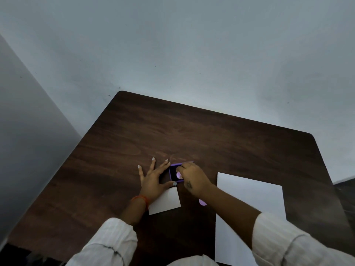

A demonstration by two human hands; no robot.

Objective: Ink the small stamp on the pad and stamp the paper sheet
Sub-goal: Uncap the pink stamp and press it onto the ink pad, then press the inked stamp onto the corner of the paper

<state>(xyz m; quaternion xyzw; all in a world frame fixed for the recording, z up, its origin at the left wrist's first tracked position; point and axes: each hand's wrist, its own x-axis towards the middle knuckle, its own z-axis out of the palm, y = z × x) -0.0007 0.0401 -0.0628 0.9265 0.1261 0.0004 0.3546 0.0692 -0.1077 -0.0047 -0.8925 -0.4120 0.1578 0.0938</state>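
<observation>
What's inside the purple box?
The purple box holds a dark ink pad. The right hand presses a small lilac stamp onto it. The hand hides the box's right side.

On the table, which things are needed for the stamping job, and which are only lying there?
Needed for the job:
- small stamp, pinched by the right hand
- purple ink pad, steadied by the left hand
- paper sheet, blank where visible

Only lying there:
- small white card, below the pad
- small lilac round piece, partly hidden under the right forearm
</observation>
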